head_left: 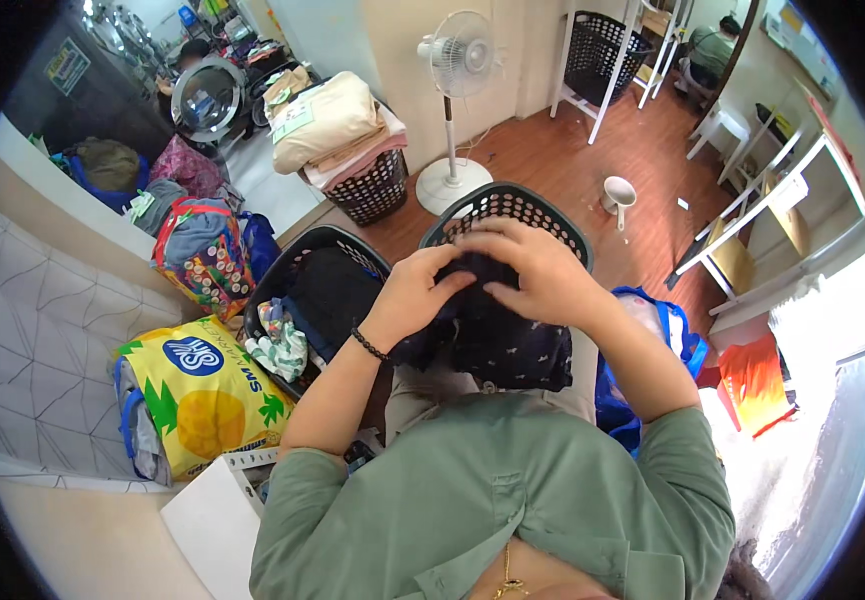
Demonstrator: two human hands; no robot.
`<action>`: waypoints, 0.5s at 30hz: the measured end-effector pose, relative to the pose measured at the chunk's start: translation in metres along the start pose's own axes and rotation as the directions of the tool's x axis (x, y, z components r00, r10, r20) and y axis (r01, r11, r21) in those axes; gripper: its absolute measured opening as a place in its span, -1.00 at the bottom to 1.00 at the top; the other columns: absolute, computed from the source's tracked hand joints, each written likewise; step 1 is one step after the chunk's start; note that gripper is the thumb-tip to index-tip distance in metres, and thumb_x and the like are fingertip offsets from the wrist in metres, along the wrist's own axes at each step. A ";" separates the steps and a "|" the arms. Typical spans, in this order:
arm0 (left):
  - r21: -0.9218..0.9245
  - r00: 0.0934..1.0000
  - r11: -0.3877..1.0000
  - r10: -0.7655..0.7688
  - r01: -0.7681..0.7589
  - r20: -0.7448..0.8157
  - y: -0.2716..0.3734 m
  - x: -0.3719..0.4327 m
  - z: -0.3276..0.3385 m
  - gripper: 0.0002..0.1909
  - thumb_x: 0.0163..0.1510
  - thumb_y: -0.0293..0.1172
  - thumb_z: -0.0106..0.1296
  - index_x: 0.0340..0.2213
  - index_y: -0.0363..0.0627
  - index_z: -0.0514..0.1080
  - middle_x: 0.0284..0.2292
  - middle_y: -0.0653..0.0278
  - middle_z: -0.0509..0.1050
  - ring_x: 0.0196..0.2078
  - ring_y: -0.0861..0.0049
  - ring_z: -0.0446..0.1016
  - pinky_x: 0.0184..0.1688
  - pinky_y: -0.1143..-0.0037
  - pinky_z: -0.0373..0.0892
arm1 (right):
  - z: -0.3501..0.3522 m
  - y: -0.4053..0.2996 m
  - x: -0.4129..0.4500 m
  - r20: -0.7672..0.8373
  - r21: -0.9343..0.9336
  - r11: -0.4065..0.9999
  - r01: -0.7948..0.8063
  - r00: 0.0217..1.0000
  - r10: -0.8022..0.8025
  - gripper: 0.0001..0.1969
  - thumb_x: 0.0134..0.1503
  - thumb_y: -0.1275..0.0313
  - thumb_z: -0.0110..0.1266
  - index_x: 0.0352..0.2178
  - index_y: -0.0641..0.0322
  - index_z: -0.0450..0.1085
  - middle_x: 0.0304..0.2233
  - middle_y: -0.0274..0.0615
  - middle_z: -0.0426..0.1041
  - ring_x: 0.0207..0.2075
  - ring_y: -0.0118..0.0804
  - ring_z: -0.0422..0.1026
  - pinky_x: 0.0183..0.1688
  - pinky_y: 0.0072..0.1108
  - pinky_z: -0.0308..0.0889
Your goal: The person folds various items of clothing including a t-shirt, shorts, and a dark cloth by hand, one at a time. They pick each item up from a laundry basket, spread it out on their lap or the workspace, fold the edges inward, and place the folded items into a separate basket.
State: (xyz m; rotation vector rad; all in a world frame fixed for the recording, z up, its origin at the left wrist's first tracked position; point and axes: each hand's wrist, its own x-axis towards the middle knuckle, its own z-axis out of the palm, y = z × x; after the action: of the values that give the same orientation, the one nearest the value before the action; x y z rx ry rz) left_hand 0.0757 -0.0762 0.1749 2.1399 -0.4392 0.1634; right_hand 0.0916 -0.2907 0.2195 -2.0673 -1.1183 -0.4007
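My left hand (411, 298), with a dark beaded bracelet at its wrist, and my right hand (534, 262) come together over my lap. Both are on a dark garment with small light marks (511, 352), which is spread across my thighs. The fingers are curved around its bunched upper part, and that part is largely hidden by them. Just beyond my hands stands a black perforated plastic laundry basket (579, 232). To the left, another black laundry basket (264, 289) holds dark folded clothes (339, 292) and a white-and-green patterned cloth (282, 352).
A yellow shopping bag (215, 390) and a colourful bag of clothes (204, 255) are at left. Ahead are a basket of folded linens (372, 187), a pedestal fan (450, 135) and a white dipper (618, 195). A blue bag (620, 409) lies by my right side. Another person crouches top right.
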 end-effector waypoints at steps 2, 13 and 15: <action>0.007 0.995 0.995 0.100 -0.100 0.028 0.017 0.005 -0.004 -0.64 -0.03 -0.43 0.19 -0.16 -0.19 0.41 -0.33 0.06 0.50 -0.21 0.14 0.49 -0.11 0.36 0.38 | -0.016 0.011 -0.003 0.073 -0.028 0.999 -0.032 0.997 0.034 -0.62 -0.16 0.61 0.11 -0.21 0.15 0.40 -0.25 -0.08 0.42 -0.16 0.00 0.43 -0.15 -0.31 0.36; 0.348 0.954 0.889 0.291 -0.298 0.074 -0.003 0.028 -0.076 -0.83 -0.10 -0.73 -0.09 -0.43 -0.22 0.37 -0.44 0.11 0.35 -0.33 0.20 0.42 -0.27 0.37 0.36 | -0.148 0.036 0.010 0.132 -0.527 0.850 -0.011 0.987 0.094 -0.73 -0.24 0.65 0.06 -0.41 0.18 0.45 -0.36 -0.17 0.42 -0.28 0.00 0.45 -0.26 -0.28 0.38; 0.349 0.923 0.861 0.383 -0.369 0.031 0.023 0.033 -0.071 -0.83 -0.08 -0.69 -0.05 -0.39 -0.22 0.40 -0.40 0.11 0.40 -0.32 0.21 0.44 -0.24 0.40 0.37 | -0.152 0.026 0.017 0.136 -0.526 0.850 -0.029 0.984 0.118 -0.74 -0.25 0.61 0.08 -0.42 0.16 0.46 -0.37 -0.17 0.43 -0.28 -0.02 0.46 -0.25 -0.28 0.38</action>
State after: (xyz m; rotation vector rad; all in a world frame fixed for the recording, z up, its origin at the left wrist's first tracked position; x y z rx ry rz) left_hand 0.1012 -0.0385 0.2420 2.3679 -0.8601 0.5418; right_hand 0.1329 -0.4008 0.3205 -2.6560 -1.1041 -0.5523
